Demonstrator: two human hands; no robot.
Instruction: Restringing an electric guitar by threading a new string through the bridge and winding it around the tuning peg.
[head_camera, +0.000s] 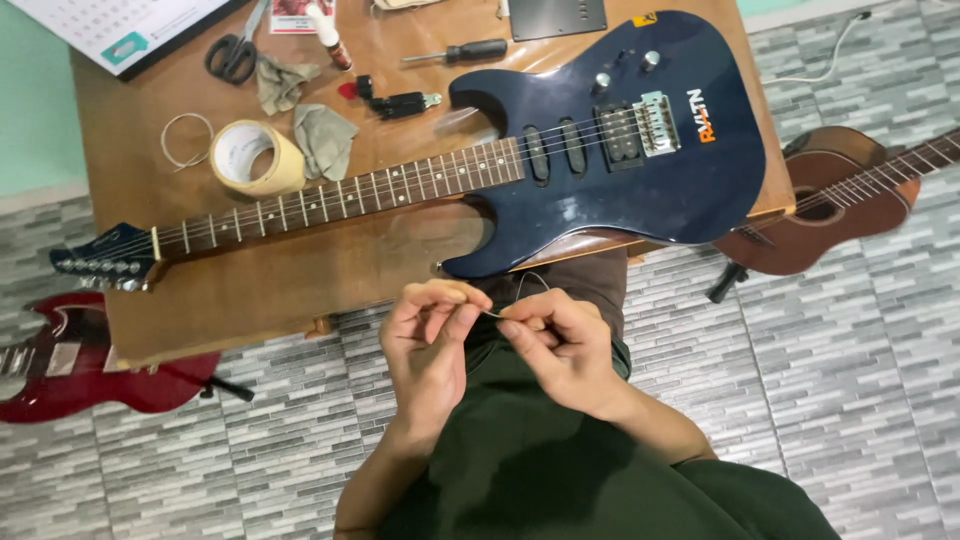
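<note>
Below the wooden desk (250, 290), at six o'clock, the left hand (430, 345) and right hand (565, 345) pinch a thin wire string (492, 314) between fingertips (dark blue electric guitar (600, 150) at twelve).

Tape roll (256, 157), scissors (233, 52), screwdriver (461, 52) on table (280, 280).

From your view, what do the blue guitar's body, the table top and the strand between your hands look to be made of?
Blue guitar body: glossy dark-blue lacquer, judging by the sheen; the core material is hidden. Table: brown wood, smooth, slightly shiny finish. Strand pinched between the left hand and right hand: very thin and pale, probably metal wire like a guitar string, though too fine to tell.
</note>
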